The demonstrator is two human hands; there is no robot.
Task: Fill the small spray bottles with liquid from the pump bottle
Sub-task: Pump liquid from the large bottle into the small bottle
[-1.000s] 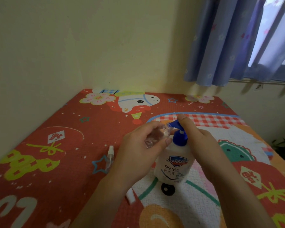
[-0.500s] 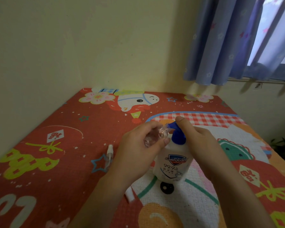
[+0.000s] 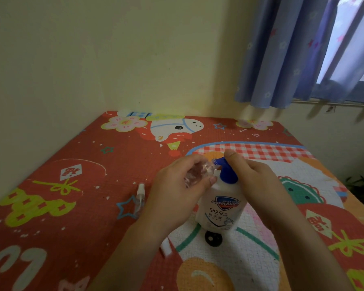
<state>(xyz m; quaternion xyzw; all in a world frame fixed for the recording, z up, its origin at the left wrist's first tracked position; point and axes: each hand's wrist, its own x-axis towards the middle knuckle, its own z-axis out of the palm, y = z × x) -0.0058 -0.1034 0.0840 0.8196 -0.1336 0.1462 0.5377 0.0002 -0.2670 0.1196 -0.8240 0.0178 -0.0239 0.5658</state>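
Head view: the pump bottle (image 3: pixel 220 208) stood upright on the patterned mat (image 3: pixel 72 185), long axis vertical, near the mat's middle. Its blue pump head (image 3: pixel 226 171) pointed its spout left, toward the mouth of a small clear spray bottle (image 3: pixel 198 173). The left hand (image 3: pixel 177 196) gripped that small bottle, fingers curled round its body; the bottle lay tilted, long axis running from lower left to upper right, mouth touching or just beside the spout. The level of liquid inside it could not be told. The right hand (image 3: pixel 254 181) curled beside the pump, its thumb pressing on top of the pump head. The white body of the pump bottle hid its contents. A second small spray bottle (image 3: pixel 139 198), with sprayer fitted, stood on the mat left of the left hand.
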